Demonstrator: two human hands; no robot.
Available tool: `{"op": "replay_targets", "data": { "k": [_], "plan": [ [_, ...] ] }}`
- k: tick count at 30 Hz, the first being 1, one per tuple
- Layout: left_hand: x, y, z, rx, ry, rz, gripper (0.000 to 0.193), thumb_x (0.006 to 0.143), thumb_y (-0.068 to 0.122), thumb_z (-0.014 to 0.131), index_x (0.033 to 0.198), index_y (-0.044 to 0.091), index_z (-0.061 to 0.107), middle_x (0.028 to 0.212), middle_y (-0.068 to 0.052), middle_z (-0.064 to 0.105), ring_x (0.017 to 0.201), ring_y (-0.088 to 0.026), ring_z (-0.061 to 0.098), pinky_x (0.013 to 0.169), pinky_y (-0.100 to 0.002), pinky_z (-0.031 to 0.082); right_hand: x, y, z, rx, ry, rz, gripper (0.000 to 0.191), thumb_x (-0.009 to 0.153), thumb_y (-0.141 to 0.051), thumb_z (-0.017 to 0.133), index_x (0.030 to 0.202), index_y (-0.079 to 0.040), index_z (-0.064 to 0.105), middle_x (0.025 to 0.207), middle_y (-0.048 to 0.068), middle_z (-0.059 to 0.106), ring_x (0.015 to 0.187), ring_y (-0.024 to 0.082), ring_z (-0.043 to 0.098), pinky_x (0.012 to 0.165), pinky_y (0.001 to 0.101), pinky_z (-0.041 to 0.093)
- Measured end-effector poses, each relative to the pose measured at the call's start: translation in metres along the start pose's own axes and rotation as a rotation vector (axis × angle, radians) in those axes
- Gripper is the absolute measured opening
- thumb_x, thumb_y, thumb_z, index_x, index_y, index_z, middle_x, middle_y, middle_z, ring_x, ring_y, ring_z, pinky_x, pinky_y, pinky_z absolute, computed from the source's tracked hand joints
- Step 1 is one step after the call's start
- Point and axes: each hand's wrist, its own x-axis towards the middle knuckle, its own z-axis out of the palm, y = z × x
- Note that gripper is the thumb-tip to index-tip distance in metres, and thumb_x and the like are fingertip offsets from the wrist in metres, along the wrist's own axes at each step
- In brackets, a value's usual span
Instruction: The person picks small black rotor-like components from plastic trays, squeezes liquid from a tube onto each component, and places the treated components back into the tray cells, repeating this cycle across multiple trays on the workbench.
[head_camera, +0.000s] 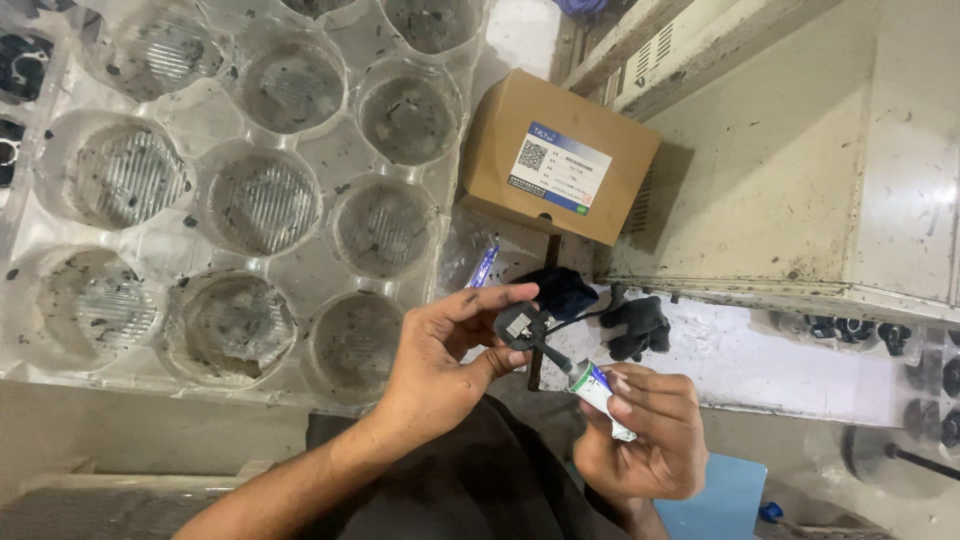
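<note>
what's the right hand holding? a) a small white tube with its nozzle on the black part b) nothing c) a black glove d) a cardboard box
a: the right hand grips a small white tube, its thin nozzle touching the black part pinched in the left hand; the box and gloves lie untouched on the bench.

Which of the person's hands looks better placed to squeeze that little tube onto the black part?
The right hand, probably. It already grips the small tube, whose nozzle points at the black part. The left hand is taken up pinching that part between thumb and fingers, so it can only steady it.
</note>
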Motion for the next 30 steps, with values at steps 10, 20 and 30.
{"op": "replay_targets", "data": {
  "k": [10, 20, 30],
  "plan": [
    [-0.004, -0.028, 0.01, -0.296, -0.005, -0.021, 0.051, 0.088, -0.019, 0.066, 0.135, -0.001, 0.063, 0.137, -0.007, 0.066, 0.11, -0.011, 0.065, 0.09, -0.026, 0.057, -0.002, -0.007, -0.006, -0.069, -0.056, 0.068, 0.023, 0.088, 0.003, 0.08, 0.098, 0.0, 0.06, 0.096, 0.012, 0.066, 0.091, 0.025, 0.069, 0.075, 0.0352, 0.066],
    [-0.014, -0.036, 0.018, -0.351, -0.186, -0.062, 0.04, 0.1, 0.002, 0.067, 0.139, -0.001, 0.061, 0.144, -0.009, 0.064, 0.102, -0.014, 0.067, 0.092, -0.032, 0.059, -0.01, 0.005, -0.007, -0.013, 0.139, 0.049, 0.022, 0.096, -0.005, 0.076, 0.106, -0.004, 0.057, 0.101, 0.009, 0.064, 0.09, 0.021, 0.068, 0.076, 0.0338, 0.066],
    [-0.012, -0.039, 0.022, -0.39, -0.213, -0.12, 0.041, 0.101, 0.011, 0.069, 0.139, -0.002, 0.062, 0.143, -0.01, 0.065, 0.097, -0.017, 0.069, 0.088, -0.034, 0.06, -0.011, 0.006, -0.017, -0.093, 0.072, 0.046, 0.024, 0.089, 0.0, 0.078, 0.102, -0.004, 0.058, 0.096, 0.008, 0.064, 0.086, 0.02, 0.068, 0.071, 0.0319, 0.066]
  ]
}}
